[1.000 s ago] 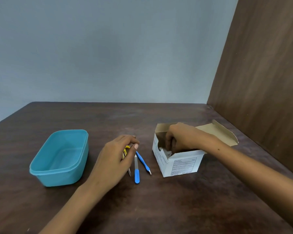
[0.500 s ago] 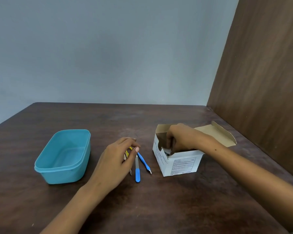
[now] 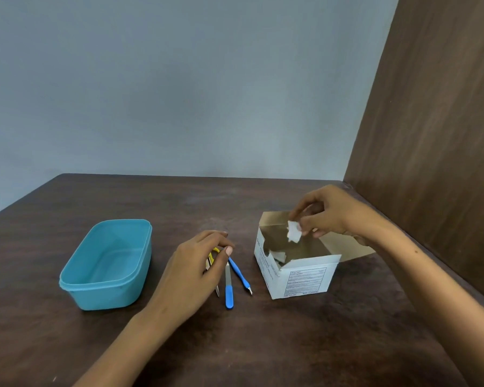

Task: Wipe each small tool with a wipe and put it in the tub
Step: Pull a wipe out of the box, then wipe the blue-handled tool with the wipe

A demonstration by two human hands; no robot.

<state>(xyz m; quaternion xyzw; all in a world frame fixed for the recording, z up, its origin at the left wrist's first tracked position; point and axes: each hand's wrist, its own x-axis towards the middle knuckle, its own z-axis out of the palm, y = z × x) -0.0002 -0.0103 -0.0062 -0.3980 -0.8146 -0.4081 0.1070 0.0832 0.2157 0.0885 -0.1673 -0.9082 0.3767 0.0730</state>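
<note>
I judge this the fetch-a-wipe step: my right hand (image 3: 329, 212) pinches a small white wipe (image 3: 294, 235) above the open box (image 3: 299, 277). My left hand (image 3: 194, 265), fingers curled, closes on the yellow tool (image 3: 211, 256); whether it grips yet, I cannot tell. The blue-handled tools (image 3: 229, 286) lie lengthwise toward me, between tub (image 3: 106, 291) and box. Next, hand and wipe must meet.

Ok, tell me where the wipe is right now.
In the head view the wipe is pinched in the right hand, hanging just above the open cardboard box on the right of the table.
</note>
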